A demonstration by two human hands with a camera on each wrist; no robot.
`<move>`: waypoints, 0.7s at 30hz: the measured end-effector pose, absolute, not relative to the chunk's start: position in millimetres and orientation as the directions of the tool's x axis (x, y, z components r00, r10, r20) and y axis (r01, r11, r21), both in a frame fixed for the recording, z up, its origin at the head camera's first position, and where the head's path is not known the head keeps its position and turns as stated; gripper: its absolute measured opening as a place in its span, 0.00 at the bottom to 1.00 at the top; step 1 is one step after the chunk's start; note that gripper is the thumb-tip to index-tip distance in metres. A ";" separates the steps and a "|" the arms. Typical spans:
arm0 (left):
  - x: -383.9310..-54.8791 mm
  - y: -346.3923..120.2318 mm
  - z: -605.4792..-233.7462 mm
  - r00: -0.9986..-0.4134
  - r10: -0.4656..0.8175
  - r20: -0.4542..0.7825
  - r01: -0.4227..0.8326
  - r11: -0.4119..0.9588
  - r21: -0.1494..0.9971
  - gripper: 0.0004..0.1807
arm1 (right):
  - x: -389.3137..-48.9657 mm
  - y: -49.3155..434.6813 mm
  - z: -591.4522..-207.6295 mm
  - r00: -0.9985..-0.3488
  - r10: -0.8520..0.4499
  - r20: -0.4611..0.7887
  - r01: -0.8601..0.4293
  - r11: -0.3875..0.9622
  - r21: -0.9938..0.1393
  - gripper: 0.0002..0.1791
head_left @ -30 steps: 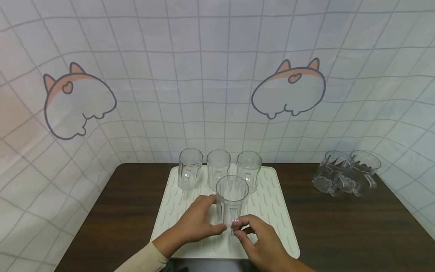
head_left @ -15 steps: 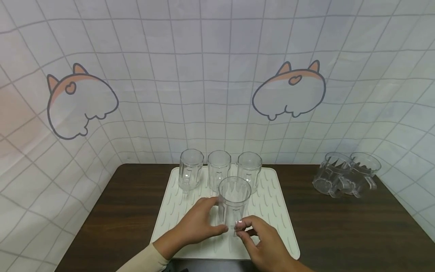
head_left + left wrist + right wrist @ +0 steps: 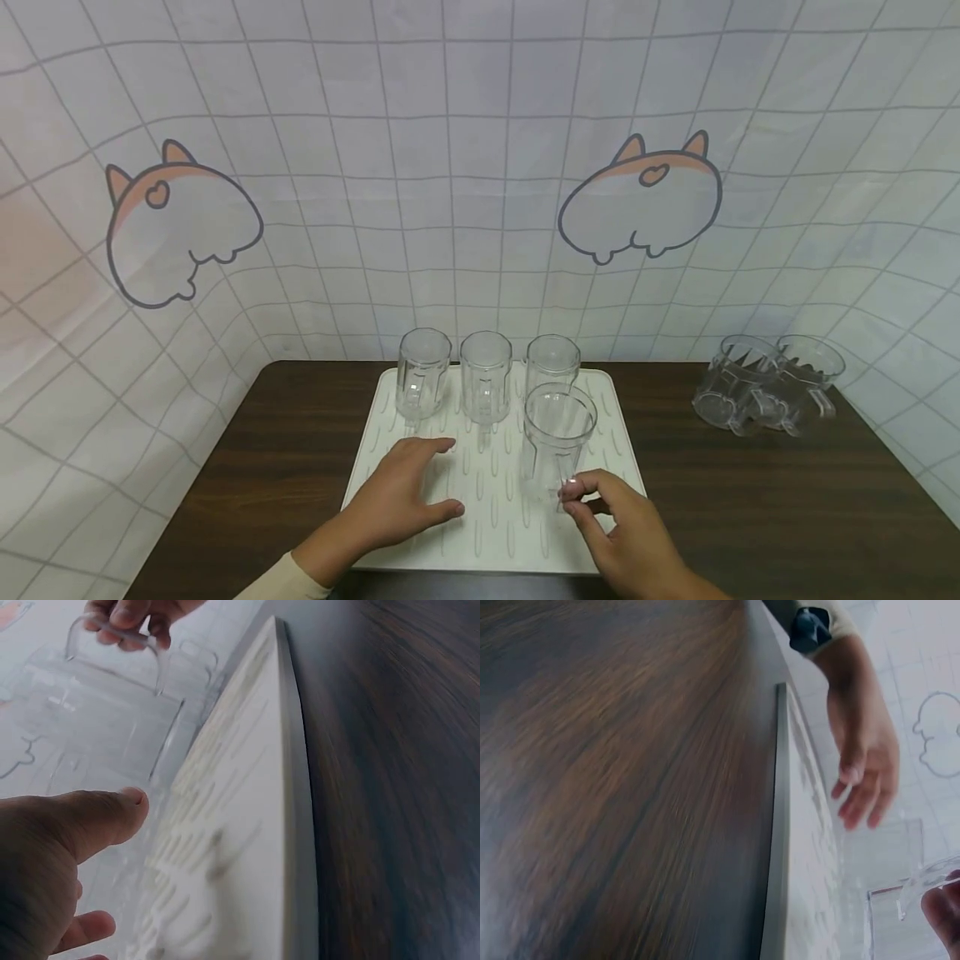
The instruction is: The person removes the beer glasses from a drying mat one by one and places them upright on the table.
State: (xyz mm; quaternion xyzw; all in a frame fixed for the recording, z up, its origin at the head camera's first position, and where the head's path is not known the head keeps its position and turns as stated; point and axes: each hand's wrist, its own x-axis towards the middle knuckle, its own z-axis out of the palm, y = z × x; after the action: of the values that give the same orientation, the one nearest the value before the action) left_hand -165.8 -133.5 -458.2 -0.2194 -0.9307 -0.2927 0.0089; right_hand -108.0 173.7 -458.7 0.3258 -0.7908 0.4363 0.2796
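My right hand point(image 3: 626, 529) pinches the handle of a clear mug point(image 3: 557, 442) between thumb and fingers. The mug stands upright over the front right part of a white ridged mat point(image 3: 495, 533). In the left wrist view, the handle point(image 3: 112, 630) shows beneath the right fingertips. My left hand point(image 3: 393, 500) is apart from the mug, over the mat's left half, thumb and fingers spread with nothing between them. Behind, a row of three clear mugs, the left one point(image 3: 422, 375), the middle one point(image 3: 486, 379) and the right one point(image 3: 552, 362), stands along the mat's back; the held mug partly covers the right one.
Two more clear mugs, a left one point(image 3: 731, 383) and a right one point(image 3: 806, 383), stand close together on the dark wooden table point(image 3: 750, 508) at the back right. A white gridded sheet point(image 3: 420, 167) with cartoon animals hangs behind and at both sides.
The held mug has moved right across the mat with my right hand. My left hand has come away from the mug's side and shifted left.
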 end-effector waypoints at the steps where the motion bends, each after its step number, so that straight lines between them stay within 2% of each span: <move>1: -165.1 -136.6 -458.6 -0.905 0.396 0.152 0.413 0.740 0.531 0.43 | -107.8 176.2 -458.4 -0.636 -0.268 0.724 -0.753 0.419 -0.506 0.22; 4: -162.8 -145.8 -459.9 -0.911 0.375 0.172 0.409 0.762 0.502 0.43 | -107.0 183.7 -456.9 -0.650 -0.262 0.713 -0.736 0.450 -0.506 0.26; 14: -157.6 -179.8 -464.9 -0.912 0.338 0.233 0.409 0.798 0.443 0.48 | -105.7 207.1 -449.0 -0.698 -0.215 0.684 -0.659 0.566 -0.495 0.26; 21: -153.1 -200.6 -470.1 -0.930 0.297 0.219 0.365 0.819 0.443 0.54 | -106.8 225.9 -443.8 -0.760 -0.173 0.627 -0.580 0.617 -0.532 0.23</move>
State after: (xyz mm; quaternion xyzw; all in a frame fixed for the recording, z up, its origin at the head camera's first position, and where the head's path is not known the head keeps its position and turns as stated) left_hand -153.1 -200.6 -470.1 -0.1740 -0.9510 -0.2457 0.0701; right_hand -106.8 225.9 -443.8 0.2194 -0.8581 0.3787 0.2684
